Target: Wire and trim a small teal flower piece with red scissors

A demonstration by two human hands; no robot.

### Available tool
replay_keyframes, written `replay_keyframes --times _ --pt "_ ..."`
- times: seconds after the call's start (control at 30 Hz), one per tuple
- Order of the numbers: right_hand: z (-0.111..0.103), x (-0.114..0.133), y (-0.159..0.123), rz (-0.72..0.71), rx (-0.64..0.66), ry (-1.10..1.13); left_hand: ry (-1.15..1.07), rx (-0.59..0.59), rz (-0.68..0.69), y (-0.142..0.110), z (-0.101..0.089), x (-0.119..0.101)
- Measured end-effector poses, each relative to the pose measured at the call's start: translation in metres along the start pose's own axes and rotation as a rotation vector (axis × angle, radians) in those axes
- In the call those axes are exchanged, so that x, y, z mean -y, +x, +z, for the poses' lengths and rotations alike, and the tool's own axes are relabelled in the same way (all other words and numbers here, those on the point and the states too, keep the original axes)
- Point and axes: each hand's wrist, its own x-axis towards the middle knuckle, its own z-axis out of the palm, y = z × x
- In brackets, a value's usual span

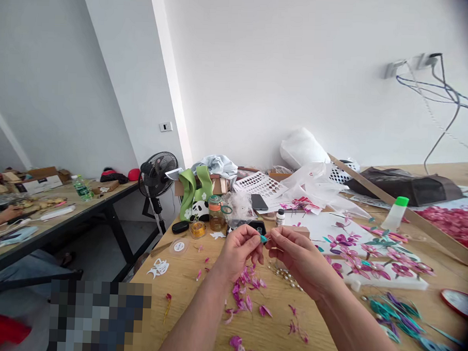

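Above the middle of the wooden table, my left hand pinches a small teal piece, which looks like a petal or leaf. My right hand is closed in a pinch close against it, its fingertips by the piece's right end; what they hold is too small to make out. Below the hands, loose magenta petals lie scattered on the wood. Pearl-like beads lie partly hidden behind my right hand.
Magenta flowers stand in a white foam block at the right. Teal and purple ribbons lie nearer. A green-capped bottle, a jar and a panda bag stand farther back. A fan stands beyond the table's left edge.
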Motion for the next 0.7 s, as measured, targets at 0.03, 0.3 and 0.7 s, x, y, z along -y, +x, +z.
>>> replay_keyframes --times 0.03,0.3,0.7 --pt "0.0000 0.0003 -0.0001 -0.006 -0.010 -0.008 -0.039 0.004 -0.008 0.0000 0.0001 -0.0003" --pt "-0.0033 -0.0032 0.0024 -0.076 -0.053 -0.122 -0.119 -0.010 -0.041 0.0000 -0.0008 -0.0014" --pt "-0.0047 -0.0035 0.0039 -0.128 -0.051 -0.341 0.024 -0.047 -0.015 0.0010 0.0004 0.0006"
